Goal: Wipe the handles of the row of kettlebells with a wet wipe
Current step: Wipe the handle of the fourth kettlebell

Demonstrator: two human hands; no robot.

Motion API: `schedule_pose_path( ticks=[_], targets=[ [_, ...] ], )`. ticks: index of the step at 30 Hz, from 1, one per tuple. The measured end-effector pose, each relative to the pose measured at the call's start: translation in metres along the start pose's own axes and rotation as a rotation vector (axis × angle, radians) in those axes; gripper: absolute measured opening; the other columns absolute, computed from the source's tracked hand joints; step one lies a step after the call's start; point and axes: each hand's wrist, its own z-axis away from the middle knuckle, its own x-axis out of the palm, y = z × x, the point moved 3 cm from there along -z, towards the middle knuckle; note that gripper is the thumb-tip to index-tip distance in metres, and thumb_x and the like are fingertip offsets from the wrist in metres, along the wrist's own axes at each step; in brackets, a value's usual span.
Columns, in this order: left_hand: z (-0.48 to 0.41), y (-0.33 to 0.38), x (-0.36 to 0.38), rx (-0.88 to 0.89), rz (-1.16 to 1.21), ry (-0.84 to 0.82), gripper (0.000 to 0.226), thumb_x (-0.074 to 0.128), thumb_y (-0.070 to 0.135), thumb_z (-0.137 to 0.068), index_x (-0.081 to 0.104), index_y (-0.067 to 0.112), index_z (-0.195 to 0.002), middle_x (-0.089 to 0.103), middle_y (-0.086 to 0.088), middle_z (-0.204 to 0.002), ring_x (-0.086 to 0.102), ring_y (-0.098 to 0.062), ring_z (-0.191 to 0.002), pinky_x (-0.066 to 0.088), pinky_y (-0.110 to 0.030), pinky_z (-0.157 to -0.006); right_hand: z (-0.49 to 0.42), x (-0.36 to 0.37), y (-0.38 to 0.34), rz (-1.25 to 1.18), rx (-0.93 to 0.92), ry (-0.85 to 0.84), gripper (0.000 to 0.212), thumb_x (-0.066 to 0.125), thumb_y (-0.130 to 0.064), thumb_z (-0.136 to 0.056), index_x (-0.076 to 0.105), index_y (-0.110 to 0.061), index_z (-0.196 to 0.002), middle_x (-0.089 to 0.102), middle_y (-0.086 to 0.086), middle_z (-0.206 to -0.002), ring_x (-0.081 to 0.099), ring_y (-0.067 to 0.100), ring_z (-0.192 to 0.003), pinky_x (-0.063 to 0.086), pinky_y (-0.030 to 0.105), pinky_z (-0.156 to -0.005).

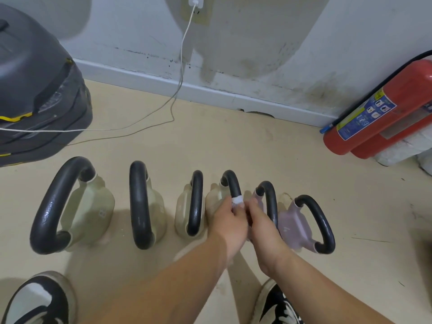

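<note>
The left hand (228, 220) curls its fingers round a small white wet wipe (238, 200), pinching it against the black handle of the fourth kettlebell (231, 184). The right hand (261, 222) meets it from the other side, fingers bent and closed on the same wipe. Together the hands hide the lower half of that handle.

Six kettlebells stand in a row, all with black handles. Four are beige: the largest kettlebell (88, 206) at far left, then the second (140, 204), the third (195, 203) and the fourth. Two are lilac: the fifth (268, 199), partly behind the right hand, and the sixth (315, 223).

They stand on a scuffed beige floor (233, 141) by a stained white wall (350, 43). One white charger (196, 2) trails a cable (184, 43) across the floor. A dark grey machine (35, 78) sits left, two red fire extinguishers (374, 120) right, and two black-and-white shoes (39, 300) are nearest.
</note>
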Motion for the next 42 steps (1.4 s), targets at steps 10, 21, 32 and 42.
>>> schedule_pose_path(
  ticks=[10, 21, 32, 42],
  targets=[
    [0.015, -0.046, -0.006, 0.209, -0.051, 0.063, 0.029, 0.047, 0.021, -0.106, 0.065, 0.024, -0.129, 0.076, 0.005, -0.105, 0.071, -0.004, -0.096, 0.056, -0.021, -0.084, 0.007, 0.004, 0.046, 0.091, -0.126, 0.075, 0.04, 0.033, -0.024, -0.112, 0.073, -0.026, -0.11, 0.077, -0.005, -0.088, 0.071, 0.003, -0.09, 0.049, 0.019, -0.081],
    [0.001, -0.056, 0.002, 0.223, -0.272, 0.135, 0.02, 0.048, 0.011, -0.101, 0.065, 0.003, -0.105, 0.065, -0.004, -0.092, 0.057, -0.008, -0.078, 0.041, -0.004, -0.064, -0.004, 0.0, 0.06, -0.017, -0.099, 0.082, 0.037, 0.04, -0.014, -0.109, 0.075, -0.019, -0.097, 0.077, -0.011, -0.08, 0.071, -0.001, -0.078, 0.051, 0.015, -0.074],
    [0.03, -0.072, 0.01, 0.264, -0.477, 0.086, 0.016, 0.05, 0.022, -0.09, 0.064, 0.02, -0.085, 0.062, -0.002, -0.085, 0.061, -0.016, -0.08, 0.047, -0.034, -0.075, 0.01, 0.006, 0.067, 0.039, 0.009, 0.062, 0.036, 0.043, -0.015, -0.105, 0.067, -0.003, -0.082, 0.066, 0.003, -0.075, 0.061, 0.011, -0.071, 0.049, 0.023, -0.066],
    [0.042, -0.062, -0.001, 0.595, -0.789, -0.033, 0.014, 0.045, 0.014, -0.097, 0.057, 0.015, -0.102, 0.053, 0.0, -0.102, 0.051, -0.018, -0.095, 0.036, -0.021, -0.078, 0.019, -0.024, 0.035, 0.175, -0.093, 0.079, 0.04, 0.05, -0.001, -0.091, 0.044, -0.019, -0.055, 0.038, 0.001, -0.061, 0.035, 0.013, -0.059, 0.03, 0.03, -0.058]
  ],
)
